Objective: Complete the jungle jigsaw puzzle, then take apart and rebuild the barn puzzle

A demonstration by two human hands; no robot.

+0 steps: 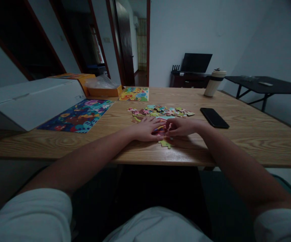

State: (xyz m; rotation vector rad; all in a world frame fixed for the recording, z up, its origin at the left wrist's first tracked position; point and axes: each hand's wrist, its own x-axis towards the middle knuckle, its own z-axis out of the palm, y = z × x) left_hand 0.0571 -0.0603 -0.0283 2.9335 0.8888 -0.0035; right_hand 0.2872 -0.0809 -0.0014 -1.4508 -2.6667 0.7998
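My left hand [147, 129] lies flat on the table with its fingers stretched out, resting over part of a colourful jigsaw section [160, 130]. From the other side, my right hand [183, 127] has its fingers curled in a pinch at the section's right edge, on what looks like a small pinkish puzzle piece, mostly hidden by the fingers. A yellow-green puzzle piece [165, 144] shows just below both hands. Beyond them spreads a heap of loose puzzle pieces [160, 110].
On the left stand a white box [34, 97] and an orange box [105, 91] holding clear plastic. Near them lie a dark picture sheet [78, 115] and a yellow picture sheet [134, 94]. A black phone [214, 117] and a cream tumbler [213, 84] are at the right.
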